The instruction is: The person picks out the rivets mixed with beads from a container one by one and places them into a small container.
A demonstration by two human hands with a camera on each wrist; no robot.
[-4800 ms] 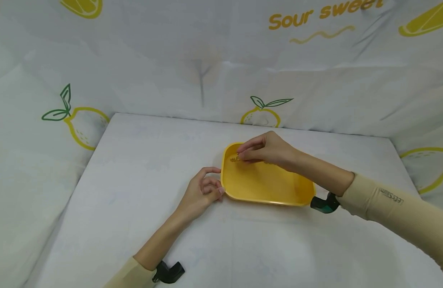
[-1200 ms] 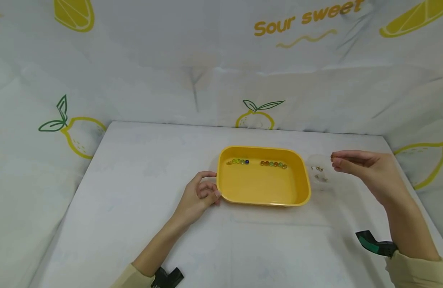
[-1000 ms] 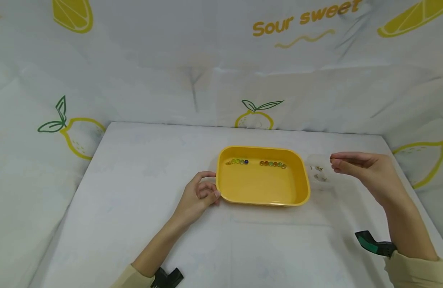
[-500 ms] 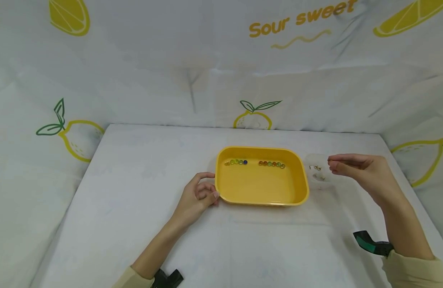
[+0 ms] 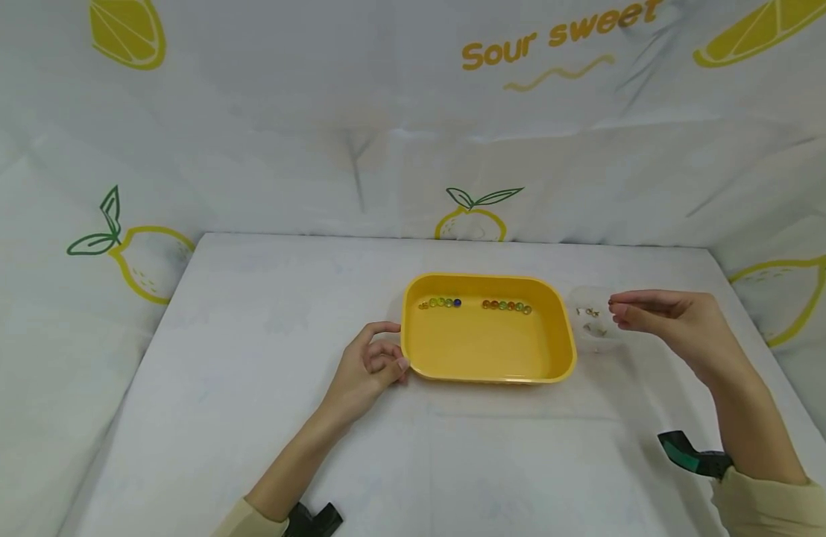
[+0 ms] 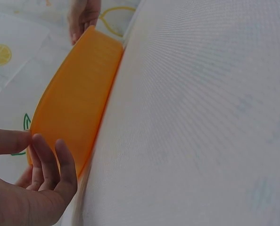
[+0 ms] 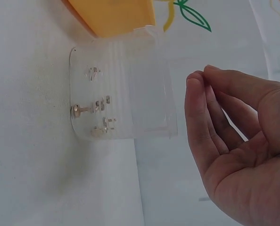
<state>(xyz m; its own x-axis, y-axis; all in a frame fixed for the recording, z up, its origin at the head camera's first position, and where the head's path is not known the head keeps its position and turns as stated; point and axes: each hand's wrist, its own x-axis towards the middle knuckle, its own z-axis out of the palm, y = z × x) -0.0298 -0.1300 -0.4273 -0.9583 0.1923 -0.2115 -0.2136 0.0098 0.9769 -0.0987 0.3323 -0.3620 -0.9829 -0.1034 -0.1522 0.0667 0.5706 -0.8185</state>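
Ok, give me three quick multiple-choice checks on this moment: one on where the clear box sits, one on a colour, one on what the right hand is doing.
1. Where is the clear box?
A. inside the tray
B. on the table just right of the tray
C. by the left hand

2. What colour is the tray?
A. yellow
B. green
C. white

3. How is the right hand?
A. flat on the table
B. gripping the tray rim
C. raised beside the clear box, fingertips pinched together

Answers:
1 B, the head view shows it on the cloth beyond the tray's right wall.
2 A, the tray is plainly yellow, with beads along its far wall.
3 C, the right wrist view shows thumb and fingertips together next to the box; whatever they pinch is too small to tell.
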